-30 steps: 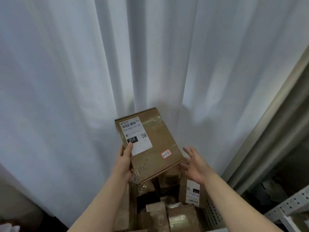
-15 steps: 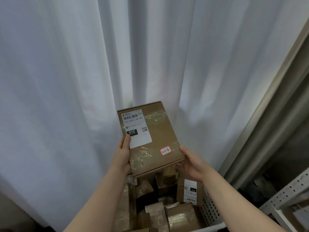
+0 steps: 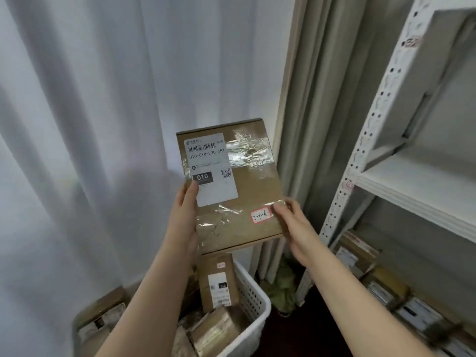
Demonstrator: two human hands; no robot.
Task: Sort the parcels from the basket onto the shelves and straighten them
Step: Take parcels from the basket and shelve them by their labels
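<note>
1. With left hand (image 3: 184, 217) and right hand (image 3: 293, 225) curled round opposite edges, gripping the box (image 3: 247, 181) above the near basket (image 3: 255, 287).
2. Likely mid-sort: reading the sticker (image 3: 260, 214) marked 3-1-6.
3. Next: carry right to the shelves (image 3: 412, 191), find the matching spot, set flat and square.

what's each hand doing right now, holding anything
Left hand: holds the brown parcel by its left edge, thumb on the white label.
Right hand: pinches the same parcel's lower right corner.

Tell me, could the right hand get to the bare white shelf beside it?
Probably yes: the right hand grips the parcel at its right edge, and nothing stands between it and the shelf.
</note>
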